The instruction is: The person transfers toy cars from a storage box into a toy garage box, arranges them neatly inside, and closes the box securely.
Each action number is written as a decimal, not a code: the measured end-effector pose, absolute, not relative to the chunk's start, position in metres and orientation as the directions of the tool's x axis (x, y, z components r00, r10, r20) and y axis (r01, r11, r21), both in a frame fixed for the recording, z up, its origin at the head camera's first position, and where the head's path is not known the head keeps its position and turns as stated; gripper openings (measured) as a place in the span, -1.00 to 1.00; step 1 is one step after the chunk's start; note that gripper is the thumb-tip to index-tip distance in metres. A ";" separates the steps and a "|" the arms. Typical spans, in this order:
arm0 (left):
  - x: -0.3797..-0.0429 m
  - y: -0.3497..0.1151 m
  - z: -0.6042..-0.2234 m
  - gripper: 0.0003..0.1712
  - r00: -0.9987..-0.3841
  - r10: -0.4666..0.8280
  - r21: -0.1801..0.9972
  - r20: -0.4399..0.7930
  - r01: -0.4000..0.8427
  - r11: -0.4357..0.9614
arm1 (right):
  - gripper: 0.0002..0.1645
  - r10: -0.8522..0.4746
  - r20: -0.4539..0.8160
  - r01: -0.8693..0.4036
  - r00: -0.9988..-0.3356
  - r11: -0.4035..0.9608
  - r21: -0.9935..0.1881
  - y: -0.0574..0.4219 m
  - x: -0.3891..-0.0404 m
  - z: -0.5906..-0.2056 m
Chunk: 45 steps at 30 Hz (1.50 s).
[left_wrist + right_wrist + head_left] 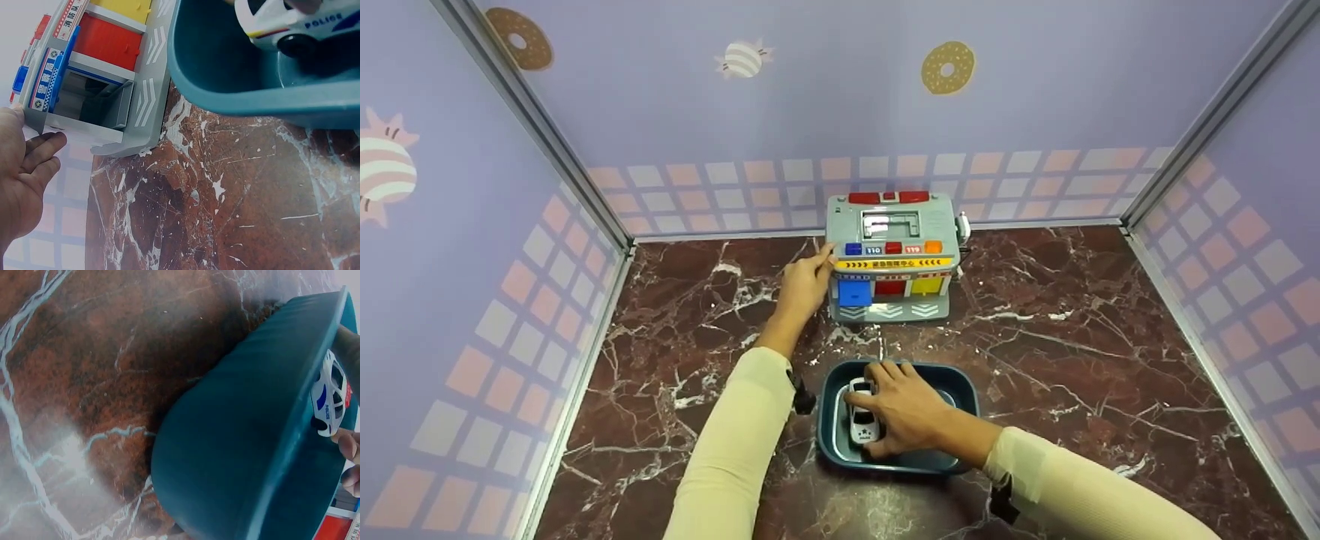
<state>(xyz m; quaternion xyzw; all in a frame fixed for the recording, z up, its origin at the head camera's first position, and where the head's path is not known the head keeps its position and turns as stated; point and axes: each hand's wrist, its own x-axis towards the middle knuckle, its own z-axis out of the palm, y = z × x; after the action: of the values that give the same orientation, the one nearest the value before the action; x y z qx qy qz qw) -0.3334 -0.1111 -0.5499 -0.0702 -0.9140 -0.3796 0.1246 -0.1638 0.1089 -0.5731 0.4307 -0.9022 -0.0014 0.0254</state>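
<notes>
In the head view my right hand (904, 409) reaches into a dark teal basin (971, 386) and grips a white toy police car (864, 427) near its left side. "POLICE" shows on the car's flank (332, 25) in the left wrist view. My left hand (804, 281) touches the left side of a grey toy emergency station (847, 225), near its roof corner. Its fingers are loosely bent in the left wrist view. The station's blue door (66, 64) is swung up, with a hollow bay (90, 98) behind it. Beside it, the red door (107, 45) and yellow door (926, 286) are closed.
The basin stands in front of the station on a dark red marbled tabletop (1072, 360). Lilac panels with a checked border (780, 172) rise at the back and both sides. A white part (963, 227) sticks out from the station's right side.
</notes>
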 end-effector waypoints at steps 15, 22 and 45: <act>-0.333 -0.111 -0.550 -0.52 -0.961 0.036 0.667 0.274 0.216 0.713 | 0.02 -0.832 0.156 -0.838 -0.532 0.544 0.037 0.128 -0.179 -0.550; -0.332 -0.112 -0.551 -0.53 -0.963 0.031 0.665 0.269 0.209 0.717 | 0.03 -0.826 0.160 -0.835 -0.540 0.550 0.021 0.135 -0.192 -0.540; -0.332 -0.111 -0.550 -0.53 -0.964 0.026 0.668 0.266 0.204 0.716 | -0.04 -0.747 0.207 -0.773 -0.632 0.628 -0.095 0.151 -0.231 -0.534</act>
<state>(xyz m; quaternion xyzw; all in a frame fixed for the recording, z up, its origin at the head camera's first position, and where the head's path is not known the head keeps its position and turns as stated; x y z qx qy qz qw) -0.3323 -0.1114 -0.5497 -0.0627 -0.9185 -0.3716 0.1193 -0.2308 0.1510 -0.5336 0.4225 -0.8991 0.0877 0.0740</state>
